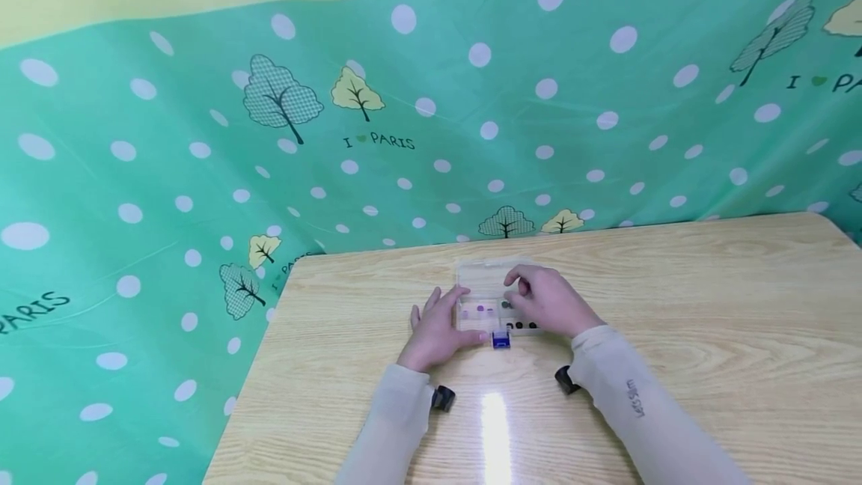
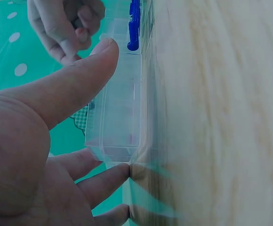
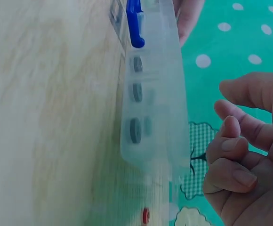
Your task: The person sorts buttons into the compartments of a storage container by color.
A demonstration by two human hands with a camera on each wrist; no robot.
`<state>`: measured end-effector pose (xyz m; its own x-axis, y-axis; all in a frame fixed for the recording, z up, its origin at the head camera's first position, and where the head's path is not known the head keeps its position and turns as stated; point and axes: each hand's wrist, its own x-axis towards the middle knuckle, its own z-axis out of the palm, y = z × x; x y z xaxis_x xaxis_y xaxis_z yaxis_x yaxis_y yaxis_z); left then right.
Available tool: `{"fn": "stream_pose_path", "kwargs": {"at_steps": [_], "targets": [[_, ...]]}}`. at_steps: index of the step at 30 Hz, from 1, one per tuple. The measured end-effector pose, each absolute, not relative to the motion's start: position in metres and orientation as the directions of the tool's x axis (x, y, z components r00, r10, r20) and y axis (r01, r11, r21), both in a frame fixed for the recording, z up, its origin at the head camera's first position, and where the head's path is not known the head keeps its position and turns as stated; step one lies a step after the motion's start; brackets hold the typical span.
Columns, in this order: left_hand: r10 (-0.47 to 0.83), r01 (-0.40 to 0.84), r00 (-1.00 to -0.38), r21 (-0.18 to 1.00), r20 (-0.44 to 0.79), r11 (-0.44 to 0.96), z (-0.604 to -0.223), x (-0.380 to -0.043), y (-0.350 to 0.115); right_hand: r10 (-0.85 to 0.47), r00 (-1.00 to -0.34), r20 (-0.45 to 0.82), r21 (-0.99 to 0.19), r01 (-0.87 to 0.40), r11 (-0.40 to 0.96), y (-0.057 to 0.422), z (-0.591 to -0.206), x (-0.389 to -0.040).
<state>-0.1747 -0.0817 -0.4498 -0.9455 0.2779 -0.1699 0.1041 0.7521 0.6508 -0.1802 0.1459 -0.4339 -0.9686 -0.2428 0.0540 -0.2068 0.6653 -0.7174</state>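
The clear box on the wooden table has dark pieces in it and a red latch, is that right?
Not quite: the latch is blue, as the head view shows. The clear box on the wooden table does have dark pieces in it.

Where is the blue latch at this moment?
In the head view, the blue latch sits midway along the clear box's near edge, just right of the left hand's thumb tip.

Clear plastic box (image 1: 473,326) lying open on the wooden table (image 1: 707,335).
Its lid (image 1: 477,275) is lying back behind it; a blue latch (image 1: 500,340) is hanging at the front; small purple pieces (image 1: 480,308) are sitting in the left section, dark discs (image 3: 135,130) in the right.
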Motion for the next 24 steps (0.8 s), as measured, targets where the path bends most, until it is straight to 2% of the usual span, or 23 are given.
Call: {"fn": "stream_pose_path", "kwargs": {"at_steps": [19,24], "targets": [[0.278,0.102,-0.946,0.663,-0.167,0.742,-0.450,-0.174,-0.082,-0.050,-0.998,0.041,-0.760,-0.064,0.647,0.184,-0.440,-0.170],[0.278,0.102,-0.946,0.659,-0.167,0.745,-0.452,-0.175,-0.082,0.008,-1.000,0.004,-0.769,0.002,0.639,0.193,-0.445,-0.168]]}}
